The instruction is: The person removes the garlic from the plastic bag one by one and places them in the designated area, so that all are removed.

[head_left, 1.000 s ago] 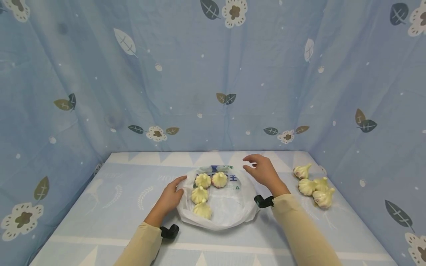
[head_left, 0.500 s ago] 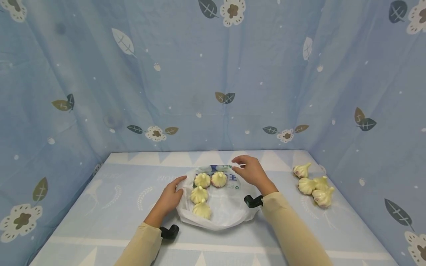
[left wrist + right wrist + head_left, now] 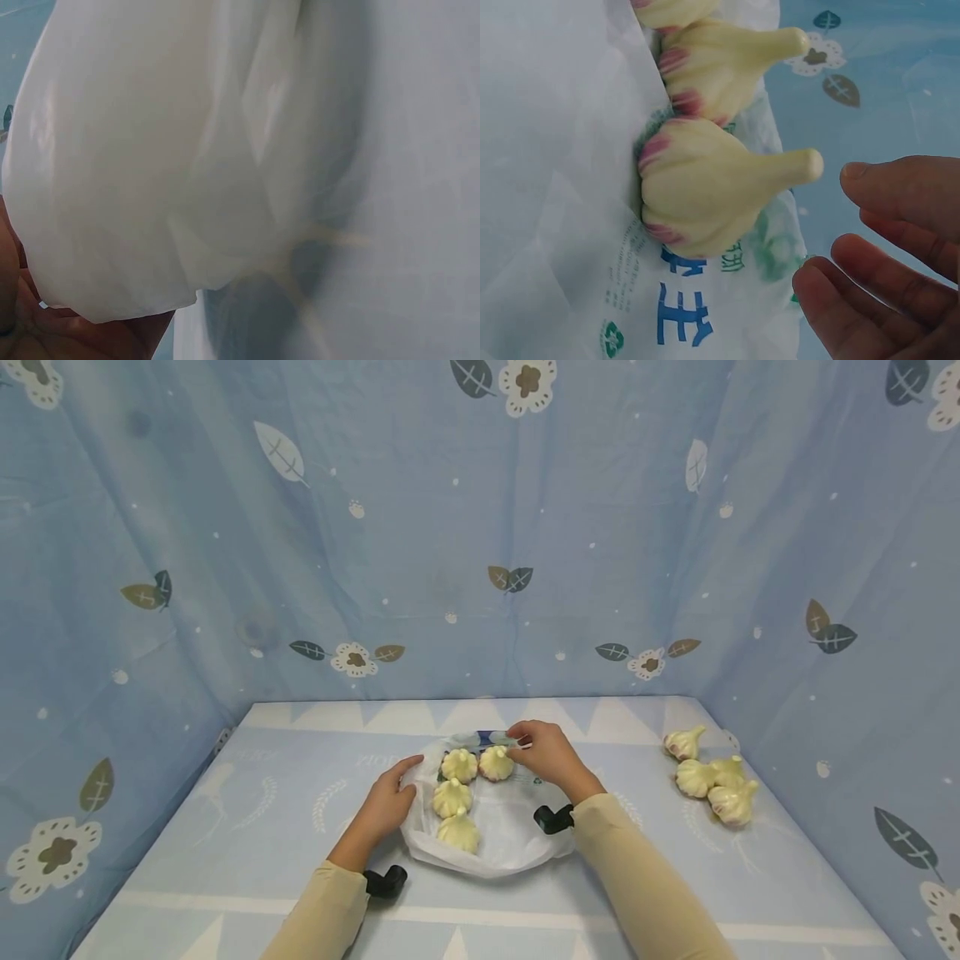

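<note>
A white plastic bag (image 3: 513, 827) lies spread on the table with several garlic bulbs (image 3: 452, 797) on it. My left hand (image 3: 382, 810) rests at the bag's left rim, thumb and index finger apart; in the left wrist view the bag's side (image 3: 135, 150) hides most of that hand (image 3: 90, 337). Over the bag's far right part, my right hand (image 3: 547, 753) reaches to the rightmost garlic bulb (image 3: 495, 763). The right wrist view has the fingers (image 3: 885, 195) spread and bent around that bulb's stem end, with a gap between them and the bulb (image 3: 701, 187).
Several more garlic bulbs (image 3: 712, 781) lie in a cluster at the table's right side. Blue patterned cloth (image 3: 480, 527) hangs behind and on both sides of the table (image 3: 285, 827). Blue and green print marks the bag's far edge.
My right hand has moved left, from beyond the bag's right side to the rightmost bulb on it. The left hand, the bag and the bulbs have stayed in place.
</note>
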Motion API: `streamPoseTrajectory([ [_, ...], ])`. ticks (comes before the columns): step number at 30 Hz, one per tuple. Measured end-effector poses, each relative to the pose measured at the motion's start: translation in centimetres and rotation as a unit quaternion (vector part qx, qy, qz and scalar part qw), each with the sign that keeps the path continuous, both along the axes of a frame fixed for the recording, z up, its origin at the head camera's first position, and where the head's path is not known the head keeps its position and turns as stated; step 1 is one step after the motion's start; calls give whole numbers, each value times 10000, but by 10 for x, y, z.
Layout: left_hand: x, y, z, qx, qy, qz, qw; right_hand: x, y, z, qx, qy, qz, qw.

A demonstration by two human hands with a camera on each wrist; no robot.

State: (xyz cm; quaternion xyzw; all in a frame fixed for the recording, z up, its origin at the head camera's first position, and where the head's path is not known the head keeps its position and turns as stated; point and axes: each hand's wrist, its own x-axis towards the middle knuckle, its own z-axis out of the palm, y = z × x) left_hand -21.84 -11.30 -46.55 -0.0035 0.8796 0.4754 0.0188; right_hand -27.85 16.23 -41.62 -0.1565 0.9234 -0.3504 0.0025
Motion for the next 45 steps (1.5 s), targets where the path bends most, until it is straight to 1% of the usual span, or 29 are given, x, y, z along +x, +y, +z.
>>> streamPoseTrajectory([
  [6, -2, 2, 0, 31, -38, 10, 10000, -1, -4, -6, 49, -130, 37, 9999],
  [10, -2, 2, 0, 9, -60, 3, 10000, 1, -8, -8, 73, -200, 3, 9998],
  [14, 1, 2, -2, -9, -59, 29, 10000, 4, -13, -14, 92, -206, 28, 9997],
  [19, 2, 1, -4, 14, -17, 54, 10000, 4, -18, -21, 60, -65, 24, 10000],
  [26, 3, 0, -4, 19, -7, 34, 10000, 1, -22, -27, 151, 300, 18, 9994],
  [33, 1, 1, -1, -69, 26, 20, 10000, 0, -21, -23, 239, 720, -43, 9971],
  [37, 1, 2, 0, -76, 16, 37, 10000, 2, -19, -21, 223, 774, -90, 9967],
  [45, 1, 2, -2, -39, 55, 6, 10000, 4, -17, -22, 143, 771, -84, 9969],
])
